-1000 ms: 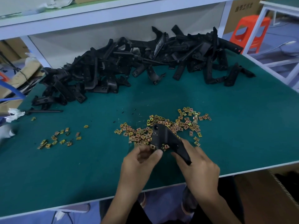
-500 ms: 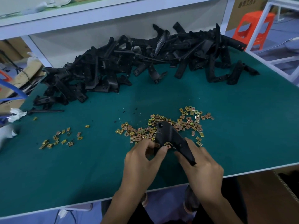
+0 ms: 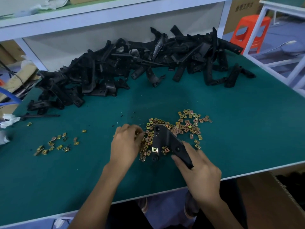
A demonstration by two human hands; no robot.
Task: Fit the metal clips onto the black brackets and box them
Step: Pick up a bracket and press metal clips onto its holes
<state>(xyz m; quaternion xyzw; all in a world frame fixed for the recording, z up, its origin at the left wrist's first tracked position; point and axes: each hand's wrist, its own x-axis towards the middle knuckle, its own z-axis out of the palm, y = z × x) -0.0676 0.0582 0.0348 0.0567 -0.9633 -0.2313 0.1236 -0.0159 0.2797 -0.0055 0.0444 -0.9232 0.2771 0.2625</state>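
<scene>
Head view. Grips bracket [image 3: 166,141] by its near end in right hand [image 3: 198,169], over clips [image 3: 186,128] on counter [image 3: 239,138]. Curls left hand [image 3: 127,146] into clips just left; cannot tell whether pinching one. Judged stiff, light bracket; tiny, slippery clips: pinch by edges.

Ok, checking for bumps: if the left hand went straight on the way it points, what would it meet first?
The left hand points toward the clips, likely meeting them first; the bracket lies just beyond, though depth is unclear.
</scene>
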